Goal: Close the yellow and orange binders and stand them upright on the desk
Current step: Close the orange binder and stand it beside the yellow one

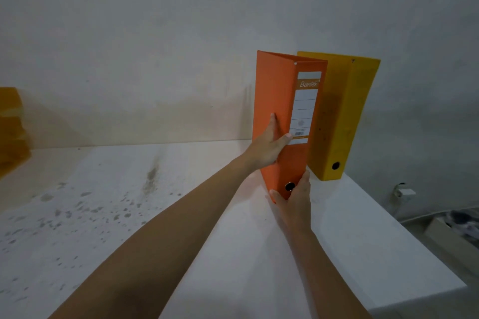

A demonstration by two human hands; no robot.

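The orange binder [274, 90] is closed and upright at the back right of the white desk [233, 254], its labelled spine facing me. My left hand [269, 145] grips its left cover and spine at mid-height. My right hand [293, 202] holds the bottom of the spine beside the metal finger hole. The binder's lower end looks slightly lifted or tilted; I cannot tell whether it touches the desk. The yellow binder [344, 116] stands closed and upright just to its right, against the wall, with no hand on it.
The desk's right edge [414, 246] drops off close to the yellow binder. Below it lie a cardboard box [451, 235], cables and a wall socket [404, 191]. Yellow stacked trays [11, 132] sit at the far left. Grey stains mark the desk's left half.
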